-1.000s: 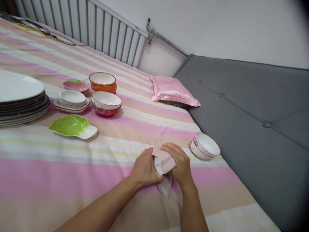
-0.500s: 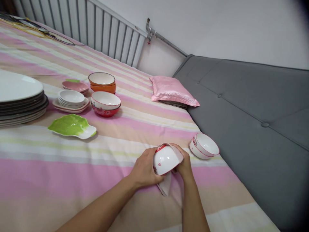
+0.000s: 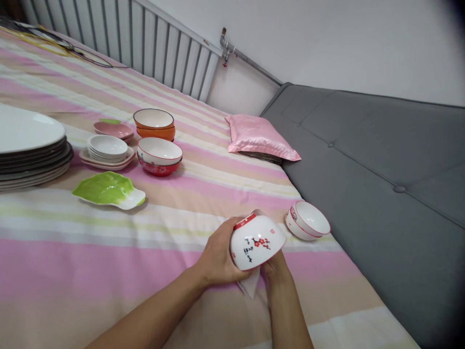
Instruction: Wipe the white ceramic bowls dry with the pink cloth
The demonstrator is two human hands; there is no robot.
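Observation:
A white bowl (image 3: 259, 242) with a red foot, red blossoms and dark lettering is tipped on its side between my hands, its painted outside facing me. My left hand (image 3: 220, 254) is closed around its left side, thumb along the lower edge. Behind the rim, at the bowl's lower right, is my right hand (image 3: 275, 265), pressing a pale cloth (image 3: 251, 286) against the bowl. Most of its fingers are hidden by the bowl. The cloth hangs below the rim, and a bit shows above the foot. Two stacked white bowls with red rims (image 3: 307, 223) rest just right of my hands.
On the striped bedsheet (image 3: 174, 300) at left are a stack of plates (image 3: 34, 145), a green leaf-shaped dish (image 3: 109, 189), small white dishes (image 3: 108, 148), a pink dish (image 3: 113, 129), red bowls (image 3: 160, 160) and orange bowls (image 3: 154, 127). A grey headboard (image 3: 381, 165) and pink pillow (image 3: 259, 138) border the right.
The bowl has turned in my hands, bringing the blossoms and lettering into view. My right hand has gone from the bowl's right edge to behind its lower rim. The other dishes stay put.

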